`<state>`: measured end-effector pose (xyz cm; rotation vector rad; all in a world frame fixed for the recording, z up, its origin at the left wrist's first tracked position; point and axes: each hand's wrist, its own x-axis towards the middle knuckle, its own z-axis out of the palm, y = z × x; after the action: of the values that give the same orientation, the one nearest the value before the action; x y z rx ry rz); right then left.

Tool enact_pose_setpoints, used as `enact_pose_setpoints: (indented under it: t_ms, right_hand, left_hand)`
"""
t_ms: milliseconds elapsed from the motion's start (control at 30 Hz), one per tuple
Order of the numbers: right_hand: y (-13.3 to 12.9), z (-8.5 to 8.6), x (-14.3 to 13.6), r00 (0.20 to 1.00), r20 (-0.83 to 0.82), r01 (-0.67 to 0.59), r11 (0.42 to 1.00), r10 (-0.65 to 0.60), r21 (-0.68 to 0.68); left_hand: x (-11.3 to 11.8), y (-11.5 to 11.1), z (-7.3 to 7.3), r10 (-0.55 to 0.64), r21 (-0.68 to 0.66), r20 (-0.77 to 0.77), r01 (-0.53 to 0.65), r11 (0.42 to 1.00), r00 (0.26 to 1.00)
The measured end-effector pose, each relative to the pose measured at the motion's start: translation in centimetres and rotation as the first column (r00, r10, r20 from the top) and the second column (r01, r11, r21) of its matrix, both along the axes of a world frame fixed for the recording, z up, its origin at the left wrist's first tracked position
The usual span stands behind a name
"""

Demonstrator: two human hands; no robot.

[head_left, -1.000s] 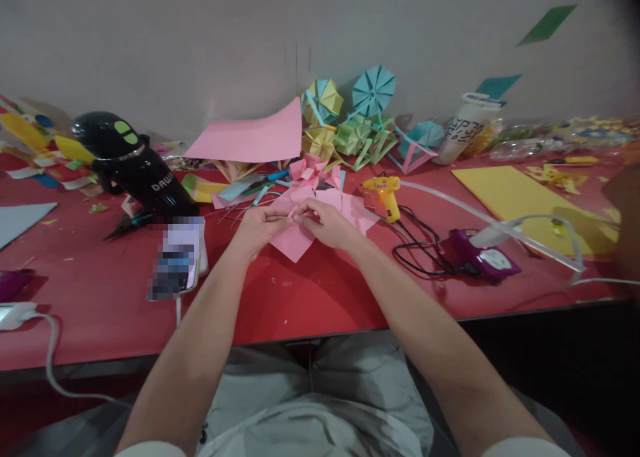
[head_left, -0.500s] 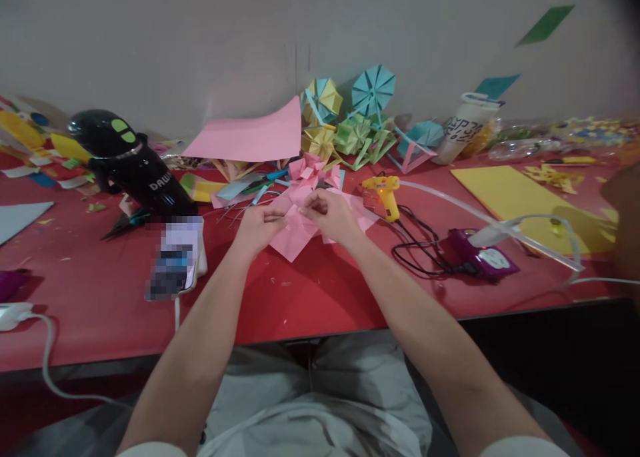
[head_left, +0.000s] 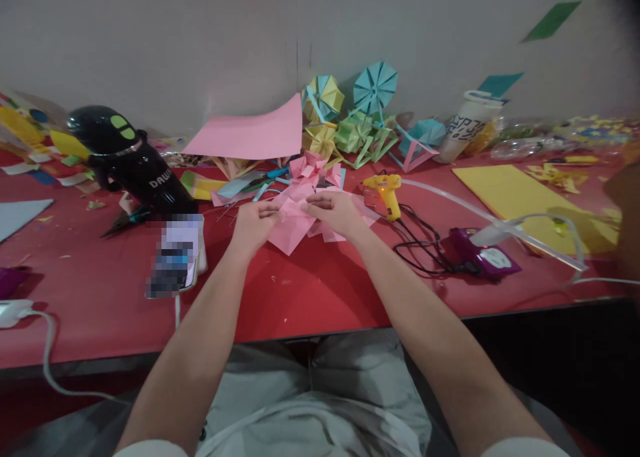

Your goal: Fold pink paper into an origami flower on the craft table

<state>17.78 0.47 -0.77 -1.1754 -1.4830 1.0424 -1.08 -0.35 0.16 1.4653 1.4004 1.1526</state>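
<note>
A square of pink paper [head_left: 291, 233], creased across its middle, is held up by both hands over the red table. My left hand [head_left: 257, 225] pinches its left edge between thumb and fingers. At its right edge my right hand [head_left: 334, 212] is closed on the same sheet, thumb toward the middle. More pink paper [head_left: 326, 233] lies under and behind the right hand. Just beyond the hands sits a folded pink paper piece [head_left: 307, 166]. The fingertips partly cover the paper's edges.
A yellow glue gun [head_left: 385, 192] with a black cord stands to the right, near a purple power adapter [head_left: 483, 254]. Yellow paper [head_left: 525, 207] lies farther right. On the left are a phone [head_left: 177, 254], a black bottle [head_left: 140, 160] and pliers [head_left: 125, 222]. Paper lanterns [head_left: 357, 134] line the wall.
My right hand has lowered slightly and its fingers have straightened along the sheet's right side. My left hand has shifted a little to the left. The sheet's near corner has risen slightly.
</note>
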Motion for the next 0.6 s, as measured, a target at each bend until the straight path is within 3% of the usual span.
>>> enact_pose_setpoints:
  t_ms: [200, 600]
  right_hand:
    - [0.20, -0.34, 0.51, 0.988, -0.048, -0.150, 0.985, 0.147, -0.084]
    - [0.09, 0.11, 0.33, 0.993, 0.073, -0.088, 0.996, 0.089, -0.013]
  left_hand:
    - [-0.08, 0.25, -0.07, 0.035, -0.002, -0.013, -0.035, 0.999, 0.999]
    - [-0.07, 0.69, -0.58, -0.003, -0.017, 0.046, 0.004, 1.000, 0.999]
